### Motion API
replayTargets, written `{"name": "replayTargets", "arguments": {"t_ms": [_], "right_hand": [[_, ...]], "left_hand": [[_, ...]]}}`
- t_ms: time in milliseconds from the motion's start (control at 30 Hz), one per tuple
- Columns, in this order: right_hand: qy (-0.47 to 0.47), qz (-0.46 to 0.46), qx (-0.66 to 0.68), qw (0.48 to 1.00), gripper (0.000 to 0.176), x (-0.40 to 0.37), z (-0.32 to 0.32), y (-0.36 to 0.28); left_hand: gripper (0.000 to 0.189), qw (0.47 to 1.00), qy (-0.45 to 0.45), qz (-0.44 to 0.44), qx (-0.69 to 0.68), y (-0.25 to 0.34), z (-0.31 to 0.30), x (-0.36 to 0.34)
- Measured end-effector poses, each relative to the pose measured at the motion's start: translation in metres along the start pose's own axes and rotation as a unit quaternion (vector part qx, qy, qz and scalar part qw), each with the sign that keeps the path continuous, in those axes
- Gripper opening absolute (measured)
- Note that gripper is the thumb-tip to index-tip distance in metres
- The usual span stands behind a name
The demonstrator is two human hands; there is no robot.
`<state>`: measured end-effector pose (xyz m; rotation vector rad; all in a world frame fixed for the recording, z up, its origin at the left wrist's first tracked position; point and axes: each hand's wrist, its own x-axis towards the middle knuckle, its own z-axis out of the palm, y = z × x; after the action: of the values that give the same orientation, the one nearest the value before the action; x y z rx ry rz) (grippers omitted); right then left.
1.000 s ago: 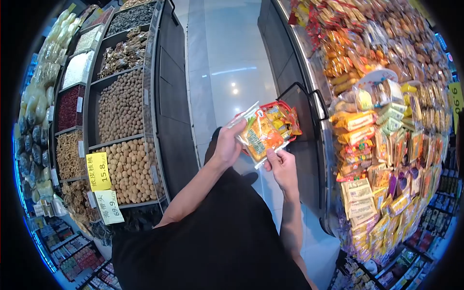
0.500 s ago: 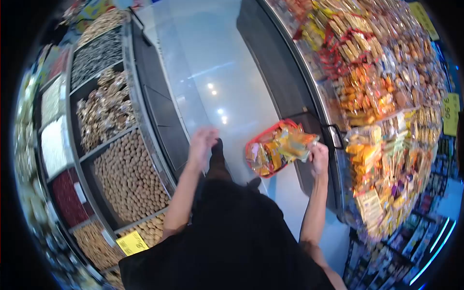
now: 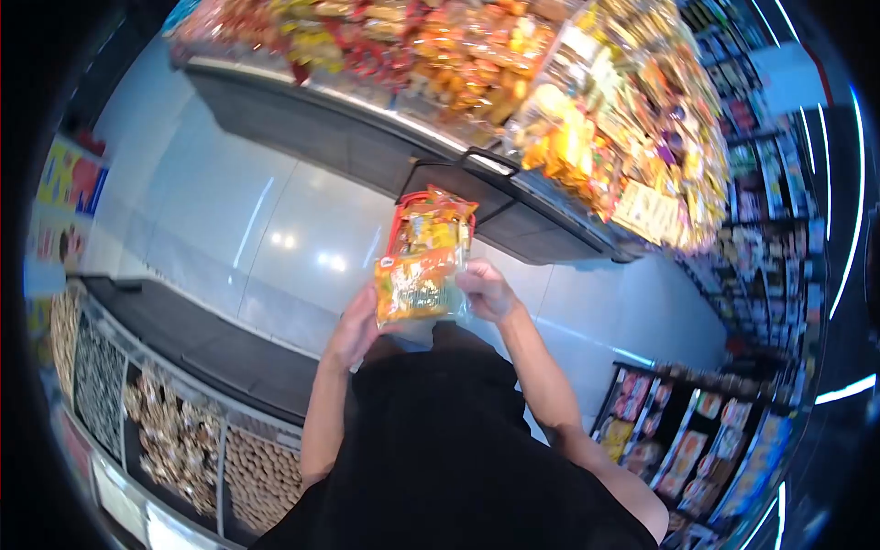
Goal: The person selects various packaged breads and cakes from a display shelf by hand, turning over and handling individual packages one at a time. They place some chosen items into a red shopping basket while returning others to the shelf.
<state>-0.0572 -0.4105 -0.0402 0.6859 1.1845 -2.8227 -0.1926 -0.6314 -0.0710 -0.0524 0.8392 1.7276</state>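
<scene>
An orange and yellow plastic snack packet is held up in front of my body. My right hand pinches its right edge between thumb and fingers. At the packet's left edge is my left hand, its fingers closed against the side. Beyond the packet, a red shopping basket with several packets in it stands on the floor. The held packet covers the near part of the basket.
A display counter heaped with packaged snacks runs along the far side, with a black handle at its edge. Bins of dried goods stand at lower left. Stocked shelves are at the right.
My view has turned to the right. The packet has come from above the basket to in front of my body, and my left hand, free before, now grips its left side.
</scene>
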Motion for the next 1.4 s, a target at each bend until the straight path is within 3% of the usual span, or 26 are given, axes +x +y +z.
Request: {"name": "replayTargets", "arguments": {"t_ms": [33,133,300,433,467,533,600,667,700,800,833,867,967,1067,1133,1200,1233,1267,1333,1400], "right_hand": [[-0.006,-0.024,0.004,1.000,0.021,-0.009,-0.019,0.005],[-0.026,-0.108,0.048,0.993,0.029,-0.039,-0.049,0.003],[-0.039,-0.243,0.150,0.957,0.045,-0.073,-0.100,-0.023],[-0.065,-0.244,0.244,0.936,0.052,-0.075,-0.166,-0.075],[0.006,-0.245,0.245,0.938,0.049,-0.082,-0.181,-0.086],[-0.054,-0.182,0.266,0.945,0.041,-0.076,-0.213,-0.132],[0.065,-0.163,0.099,0.980,0.030,-0.077,-0.224,-0.187],[0.112,-0.240,-0.236,0.935,0.031,-0.084,-0.249,-0.227],[0.114,-0.225,-0.273,0.928,0.046,-0.091,-0.250,-0.250],[0.091,-0.229,-0.246,0.937,0.060,-0.105,-0.250,-0.302],[0.087,-0.281,-0.304,0.906,0.068,-0.102,-0.260,-0.305],[0.085,-0.282,-0.300,0.907,0.068,-0.104,-0.265,-0.312],[0.149,-0.267,-0.207,0.930,0.077,-0.114,-0.271,-0.337],[0.204,-0.319,-0.186,0.907,0.074,-0.124,-0.280,-0.348],[0.215,-0.330,-0.202,0.897,0.072,-0.130,-0.289,-0.348],[0.221,-0.341,-0.221,0.887,0.069,-0.132,-0.298,-0.345],[0.218,-0.333,-0.252,0.882,0.066,-0.133,-0.303,-0.342],[0.215,-0.324,-0.283,0.877,0.063,-0.134,-0.306,-0.341],[0.229,-0.323,-0.292,0.870,0.055,-0.136,-0.306,-0.345],[0.230,-0.344,-0.389,0.823,0.047,-0.136,-0.308,-0.352]], "left_hand": [[0.048,0.996,-0.058,-0.058,-0.024,-0.002,0.014,0.011],[0.046,0.983,-0.140,-0.073,0.091,-0.013,0.042,0.047],[0.042,0.974,-0.160,-0.100,0.129,-0.027,0.132,0.096],[0.042,0.973,-0.162,-0.069,0.147,-0.059,0.191,0.154],[0.042,0.973,-0.160,-0.066,0.149,-0.065,0.210,0.170],[0.042,0.978,-0.079,-0.026,0.191,-0.070,0.244,0.195],[0.042,0.978,-0.054,0.012,0.201,-0.069,0.275,0.218],[0.045,0.956,-0.032,0.076,0.280,-0.062,0.297,0.232],[0.048,0.936,-0.017,0.116,0.332,-0.061,0.306,0.242],[0.050,0.935,-0.030,0.132,0.329,-0.058,0.343,0.271],[0.047,0.932,-0.035,0.129,0.338,-0.056,0.358,0.283],[0.047,0.930,-0.033,0.129,0.342,-0.055,0.373,0.295],[0.042,0.915,-0.027,0.116,0.385,-0.050,0.423,0.333],[0.039,0.917,-0.016,0.150,0.368,-0.042,0.468,0.384],[0.046,0.926,-0.035,0.089,0.365,-0.028,0.482,0.427],[0.059,0.885,-0.017,0.106,0.452,-0.027,0.499,0.459],[0.070,0.848,0.034,0.113,0.517,-0.028,0.508,0.463],[0.070,0.848,0.035,0.115,0.516,-0.029,0.506,0.467],[0.077,0.697,0.012,0.168,0.697,-0.032,0.499,0.475],[0.075,0.673,-0.006,0.208,0.710,-0.040,0.494,0.473]]}}
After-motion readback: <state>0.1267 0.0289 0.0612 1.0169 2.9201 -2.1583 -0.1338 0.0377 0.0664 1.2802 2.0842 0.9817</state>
